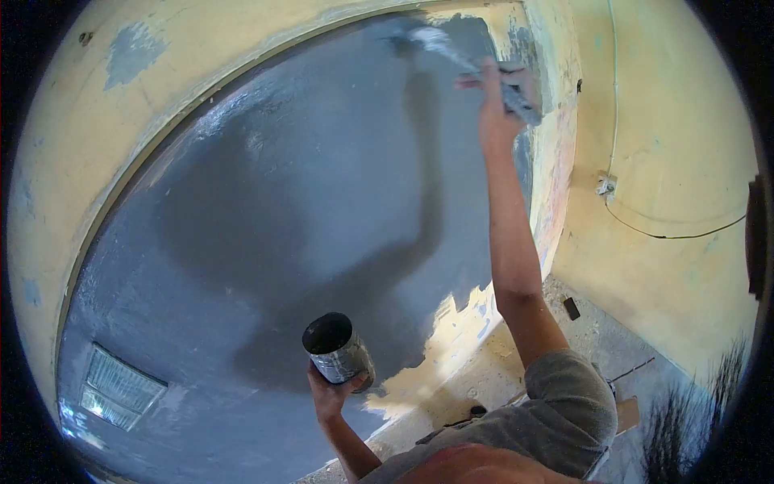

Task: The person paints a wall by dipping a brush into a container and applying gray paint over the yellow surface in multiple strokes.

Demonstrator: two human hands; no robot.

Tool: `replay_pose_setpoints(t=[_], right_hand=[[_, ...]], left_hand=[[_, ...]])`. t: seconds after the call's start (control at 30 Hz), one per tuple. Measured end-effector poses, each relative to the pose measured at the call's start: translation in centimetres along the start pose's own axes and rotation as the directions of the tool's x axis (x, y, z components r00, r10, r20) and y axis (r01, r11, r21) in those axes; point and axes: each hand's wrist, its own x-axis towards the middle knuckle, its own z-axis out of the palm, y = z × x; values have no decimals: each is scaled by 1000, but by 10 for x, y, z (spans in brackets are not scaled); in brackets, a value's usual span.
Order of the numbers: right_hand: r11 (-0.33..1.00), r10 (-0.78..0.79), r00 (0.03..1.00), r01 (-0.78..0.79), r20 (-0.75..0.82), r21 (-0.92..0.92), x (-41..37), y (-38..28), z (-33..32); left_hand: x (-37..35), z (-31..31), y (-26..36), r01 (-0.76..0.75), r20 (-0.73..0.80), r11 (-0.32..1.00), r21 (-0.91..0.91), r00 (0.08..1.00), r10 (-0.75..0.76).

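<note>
Raised at the upper right, my right hand (504, 97) is closed around the handle of a paint brush (451, 50), which is blurred; its head is at the upper part of the dark grey painted wall area (347, 161). Low in the middle, my left hand (330, 394) holds a paint-smeared metal can (339, 348) from below and the side. The can's open top faces up, and its inside looks dark. Shadows of my head and arm fall on the grey paint.
A yellow wall (661, 161) with a cable and a small socket box (606, 185) is at the right. A louvred vent (122, 385) sits at the lower left. On the speckled floor (592, 331) lies a small dark object (572, 308).
</note>
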Motion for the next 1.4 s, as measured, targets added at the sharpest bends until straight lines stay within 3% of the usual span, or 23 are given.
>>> replay_pose_setpoints(t=[0.07, 0.2, 0.27, 0.3, 0.37, 0.43, 0.5, 0.53, 0.6, 0.63, 0.73, 0.8, 0.83, 0.9, 0.97, 1.13, 1.2, 1.27, 1.4], right_hand=[[1000, -20, 998, 19, -52, -19, 13, -1, -9], [991, -101, 985, 88, -142, -97, 4, -4, -7], [976, -59, 994, 39, -87, -212, -16, -11, 5], [947, -9, 999, -4, -38, -321, -27, -15, 13], [995, -19, 999, 23, 38, -101, -51, -45, 38], [948, 227, 974, -219, -9, 230, -65, -97, 58], [983, 101, 978, -126, 181, 136, -79, -119, 58], [984, 98, 978, -122, 181, 126, -82, -130, 58], [826, 33, 947, -206, 321, 524, -80, -144, 59], [828, 33, 947, -205, 318, 522, -75, -142, 58], [833, -14, 916, -211, 401, 511, -53, -120, 47], [870, 132, 931, -273, 340, 410, -38, -88, 35], [870, 126, 931, -270, 343, 413, -30, -72, 26], [923, 161, 969, -215, 188, 318, -10, -39, 8], [925, 155, 977, -196, 147, 326, 8, -10, -7], [936, 175, 983, -185, 61, 300, 47, 51, -51], [972, 134, 991, -134, 15, 191, 59, 72, -66], [979, 104, 995, -105, 13, 174, 64, 89, -81], [997, -22, 1000, 23, -10, 67, 72, 94, -102]], left_hand=[[-3, 0, 14, 20, 64, 993, -116, 998, -13], [-5, -15, 11, 176, 143, 982, -73, 976, -164], [-9, -23, -4, -6, 41, 997, -75, 999, 9], [-10, -26, -5, -5, 48, 997, -75, 999, 9], [-10, -30, -6, -22, 33, 999, -37, 999, 23], [-12, -34, -12, -3, 16, 999, -35, 1000, 3], [-11, -34, -18, 20, 1, 999, -40, 1000, -20], [-8, -35, -18, 9, 41, 999, -41, 999, -7], [-4, -29, -21, -5, 84, 999, -50, 996, 10], [-2, -25, -25, 19, 108, 995, -93, 994, -8], [5, -15, -28, 29, 156, 994, -105, 988, -12], [6, -4, -26, 19, 178, 996, -91, 984, -2], [5, 3, -21, 18, 144, 998, -68, 990, -8], [6, 21, -18, 9, 97, 998, -55, 995, -4], [4, 44, -21, 70, -77, 997, -13, 994, -71], [15, 113, -25, 67, -58, 989, -133, 995, -76], [16, 139, -22, 53, -80, 985, -164, 995, -67], [18, 163, -12, 151, -47, 980, -125, 986, -158], [26, 197, -11, 77, -17, 993, -94, 997, -79]])
